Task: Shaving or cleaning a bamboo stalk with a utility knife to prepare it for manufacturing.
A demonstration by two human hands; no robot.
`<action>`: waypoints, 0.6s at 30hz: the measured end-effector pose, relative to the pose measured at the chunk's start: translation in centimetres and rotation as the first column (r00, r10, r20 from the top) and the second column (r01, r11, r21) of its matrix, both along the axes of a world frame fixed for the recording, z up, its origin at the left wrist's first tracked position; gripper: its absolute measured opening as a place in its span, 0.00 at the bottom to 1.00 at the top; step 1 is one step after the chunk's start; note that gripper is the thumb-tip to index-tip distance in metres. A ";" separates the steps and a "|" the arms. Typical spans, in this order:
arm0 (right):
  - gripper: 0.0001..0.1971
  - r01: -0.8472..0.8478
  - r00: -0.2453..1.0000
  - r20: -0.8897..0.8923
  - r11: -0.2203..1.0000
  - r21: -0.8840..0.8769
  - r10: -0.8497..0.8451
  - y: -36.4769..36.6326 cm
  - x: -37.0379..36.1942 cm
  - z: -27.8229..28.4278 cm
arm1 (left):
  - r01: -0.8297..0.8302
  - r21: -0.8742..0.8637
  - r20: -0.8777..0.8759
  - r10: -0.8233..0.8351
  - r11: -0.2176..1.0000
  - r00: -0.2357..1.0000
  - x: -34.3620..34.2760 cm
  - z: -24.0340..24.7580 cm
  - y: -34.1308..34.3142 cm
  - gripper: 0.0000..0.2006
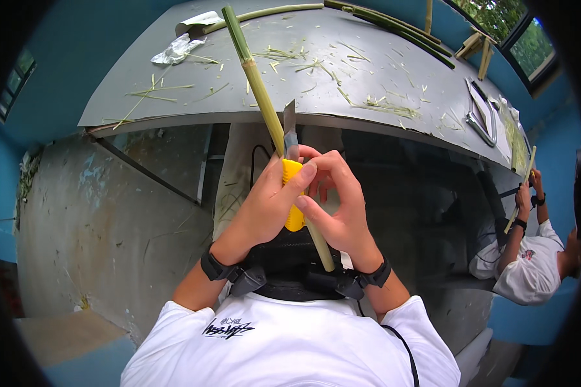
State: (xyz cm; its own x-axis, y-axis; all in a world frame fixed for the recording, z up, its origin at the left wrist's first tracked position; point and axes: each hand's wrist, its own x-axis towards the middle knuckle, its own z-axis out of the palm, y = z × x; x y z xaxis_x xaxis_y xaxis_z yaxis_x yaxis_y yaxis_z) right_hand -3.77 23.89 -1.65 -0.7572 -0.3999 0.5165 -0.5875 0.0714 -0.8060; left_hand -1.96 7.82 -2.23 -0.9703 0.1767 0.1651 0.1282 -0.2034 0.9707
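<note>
A long bamboo stalk (263, 97), green at its far end and with a node partway, slants through my two hands. Its near end comes out below them, over my lap. My left hand (261, 201) is closed round the stalk, its thumb lying across a yellow utility knife (293, 166). The knife's metal blade is out and points away from me, right beside the stalk. My right hand (342, 203) is closed at the knife, thumb against the handle's right side and fingers curled. Part of its grip is hidden behind the handle.
Before me stands a grey table (232, 106) strewn with bamboo shavings (390, 108). On it lie crumpled white paper (177, 49), green bamboo poles (400, 32) at the back, and a hacksaw (481, 116). A co-worker (529, 264) at the right holds a thin stick.
</note>
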 end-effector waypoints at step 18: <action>0.22 0.117 0.887 0.430 0.819 -0.562 0.168 0.2 0.0 -1.0 | -0.074 0.122 -0.134 0.090 0.990 0.987 -1.2 -0.8 -0.8 0.32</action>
State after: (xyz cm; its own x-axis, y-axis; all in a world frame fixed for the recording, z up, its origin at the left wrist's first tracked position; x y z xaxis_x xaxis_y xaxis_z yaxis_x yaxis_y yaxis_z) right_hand -3.77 24.06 -2.69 -0.9492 -0.1716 0.2638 -0.1524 -0.4828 -0.8624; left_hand -3.13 7.01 -3.03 -0.9469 0.0691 0.3140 0.2809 -0.2974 0.9125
